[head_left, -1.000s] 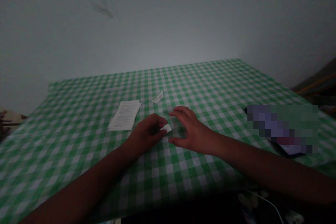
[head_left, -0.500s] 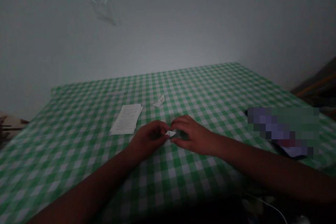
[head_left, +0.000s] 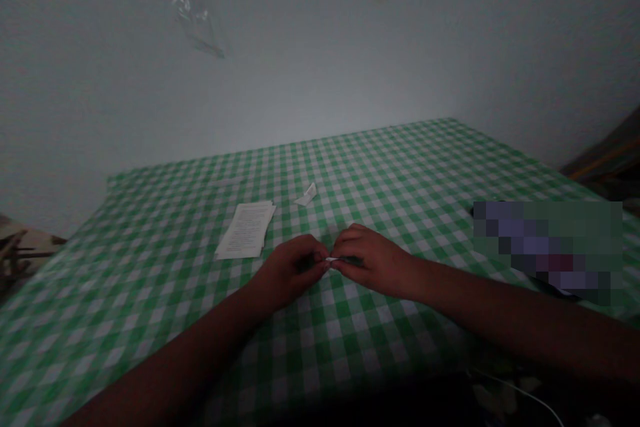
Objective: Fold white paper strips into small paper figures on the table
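A small piece of folded white paper (head_left: 332, 259) is pinched between my two hands, above the near middle of the table. My left hand (head_left: 293, 265) grips its left side between thumb and fingers. My right hand (head_left: 371, 257) closes on the right side, fingertips almost meeting those of the left. Most of the paper is hidden by the fingers, and only a thin pale sliver shows. Beyond the hands lies a folded paper shape (head_left: 307, 195) with a raised point. To the left of my left hand rests a stack of printed paper sheets (head_left: 245, 230).
A green and white checked tablecloth (head_left: 390, 180) covers the table, which stands against a pale wall (head_left: 320, 67). On the right lies a dark-edged flat object (head_left: 543, 247), blurred out by large pixels. A white cable (head_left: 525, 395) hangs below the near edge.
The paper between my fingers showed a small white triangle earlier and now appears as a thin sliver. My fingertips have come closer together. The whole view has shifted slightly.
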Demonstrator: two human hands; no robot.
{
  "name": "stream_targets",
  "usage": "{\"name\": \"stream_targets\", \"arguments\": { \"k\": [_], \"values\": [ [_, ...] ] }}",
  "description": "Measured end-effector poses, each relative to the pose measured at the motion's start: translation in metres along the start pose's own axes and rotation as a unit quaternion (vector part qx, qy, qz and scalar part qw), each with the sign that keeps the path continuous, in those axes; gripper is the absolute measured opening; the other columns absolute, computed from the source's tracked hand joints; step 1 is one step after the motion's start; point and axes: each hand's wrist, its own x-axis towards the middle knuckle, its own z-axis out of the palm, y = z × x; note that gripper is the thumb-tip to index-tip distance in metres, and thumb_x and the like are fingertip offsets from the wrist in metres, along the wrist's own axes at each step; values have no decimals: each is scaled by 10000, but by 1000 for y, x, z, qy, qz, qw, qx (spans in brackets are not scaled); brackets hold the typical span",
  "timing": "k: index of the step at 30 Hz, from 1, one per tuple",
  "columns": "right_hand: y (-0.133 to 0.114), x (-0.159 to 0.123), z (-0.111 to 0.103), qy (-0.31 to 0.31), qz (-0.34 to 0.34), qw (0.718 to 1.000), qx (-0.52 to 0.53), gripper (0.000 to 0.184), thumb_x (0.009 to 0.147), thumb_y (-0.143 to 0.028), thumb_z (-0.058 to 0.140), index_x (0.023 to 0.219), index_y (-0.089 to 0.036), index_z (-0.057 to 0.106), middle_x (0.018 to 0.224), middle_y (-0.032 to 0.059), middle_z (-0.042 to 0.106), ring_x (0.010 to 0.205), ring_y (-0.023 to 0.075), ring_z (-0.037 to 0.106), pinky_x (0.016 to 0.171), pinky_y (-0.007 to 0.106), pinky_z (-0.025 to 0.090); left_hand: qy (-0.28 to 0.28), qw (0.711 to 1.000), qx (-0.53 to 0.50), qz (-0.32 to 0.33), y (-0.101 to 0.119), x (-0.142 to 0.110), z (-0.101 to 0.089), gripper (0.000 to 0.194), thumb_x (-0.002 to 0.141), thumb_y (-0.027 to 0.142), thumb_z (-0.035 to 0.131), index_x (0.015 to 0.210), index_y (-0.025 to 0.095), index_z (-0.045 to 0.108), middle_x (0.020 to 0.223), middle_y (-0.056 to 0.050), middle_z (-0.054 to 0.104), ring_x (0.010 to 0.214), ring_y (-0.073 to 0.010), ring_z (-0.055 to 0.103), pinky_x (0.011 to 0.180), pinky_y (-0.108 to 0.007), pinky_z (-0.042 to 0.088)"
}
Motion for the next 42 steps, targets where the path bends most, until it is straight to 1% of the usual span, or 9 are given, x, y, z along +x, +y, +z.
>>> {"name": "stream_targets", "arguments": {
  "k": [4, 8, 10, 14, 18, 28, 34, 42],
  "values": [
    [1, 0, -1, 4, -1, 1000, 3, 177, 960, -274, 584, 866, -184, 706, 826, 42, 659, 823, 174, 603, 796, 333, 461, 7, 1000, -1, 13, 0, 1, -1, 151, 918, 334, 608, 880, 189, 628, 806, -6, 583, 748, -140, 556, 690, -275, 448],
    [0, 0, -1, 4, 6, 1000, 11, 210, 977, -284, 551, 873, -185, 704, 806, 39, 638, 799, 167, 596, 743, 311, 470, 12, 1000, -14, 24, 2, 2, -2, 138, 924, 305, 593, 878, 184, 640, 809, -11, 601, 759, -140, 574, 709, -277, 458],
    [0, 0, -1, 7, 9, 1000, 19, 194, 970, -285, 561, 870, -187, 694, 803, 35, 642, 798, 165, 600, 748, 311, 476, 17, 1000, -20, 15, 2, 2, -2, 145, 922, 301, 598, 865, 178, 648, 800, -12, 608, 746, -136, 575, 700, -272, 457],
    [-1, -1, -1, 31, 20, 998, 41, 101, 927, -258, 614, 881, -186, 669, 827, 35, 666, 830, 169, 616, 778, 318, 486, 17, 1000, -16, -5, 2, 2, -1, 159, 915, 306, 618, 835, 176, 663, 779, -6, 614, 722, -128, 571, 675, -257, 446],
    [-2, -1, -1, 46, 23, 997, 53, 52, 900, -235, 627, 867, -197, 643, 822, 24, 663, 818, 160, 616, 761, 311, 489, 12, 1000, -12, -12, 2, 1, -1, 160, 910, 307, 622, 832, 180, 679, 778, -8, 630, 723, -131, 587, 682, -260, 454],
    [-4, 0, 0, 46, 31, 995, 78, 50, 873, -199, 625, 823, -199, 621, 778, 6, 623, 761, 143, 592, 700, 282, 465, 1, 1000, -20, -24, 5, 1, 1, 158, 899, 305, 637, 821, 183, 699, 789, -20, 659, 731, -142, 609, 687, -271, 470],
    [-4, 0, -2, 43, 46, 993, 98, 70, 852, -169, 630, 794, -207, 617, 748, -12, 607, 744, 136, 580, 692, 275, 449, 9, 999, -29, -28, 7, 2, 2, 141, 891, 284, 639, 804, 187, 692, 786, -23, 665, 735, -149, 617, 686, -281, 476],
    [-8, 1, -4, 48, 61, 989, 123, 95, 853, -169, 640, 766, -204, 625, 747, -11, 608, 744, 132, 583, 693, 271, 447, 20, 999, -31, 0, 8, 0, 0, 135, 906, 254, 637, 804, 185, 690, 791, -14, 674, 751, -140, 625, 717, -276, 478]
  ]
}}
